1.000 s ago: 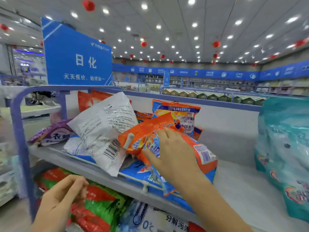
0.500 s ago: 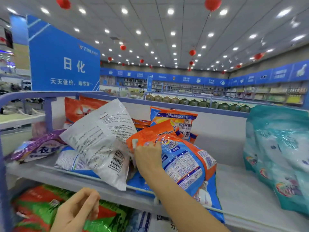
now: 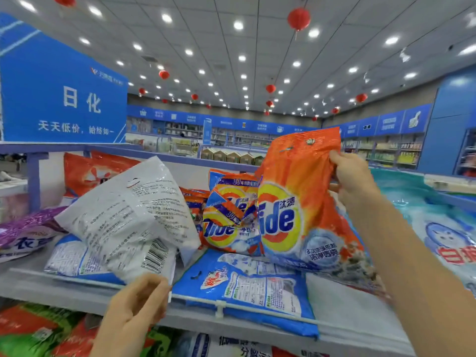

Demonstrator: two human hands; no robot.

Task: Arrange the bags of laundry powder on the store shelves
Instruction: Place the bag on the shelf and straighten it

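On the grey top shelf [image 3: 347, 313], a white bag [image 3: 128, 217] of laundry powder is leaning on a pile and a blue bag [image 3: 244, 287] is lying flat. The right hand [image 3: 353, 176] is pinching the top edge of an orange bag [image 3: 296, 202] and holding it upright, its bottom down by the blue bag, just beside a second orange bag [image 3: 226, 215]. The left hand [image 3: 134, 313] is hanging with curled fingers [image 3: 154, 287] just under the white bag's corner; whether it is touching is hard to tell.
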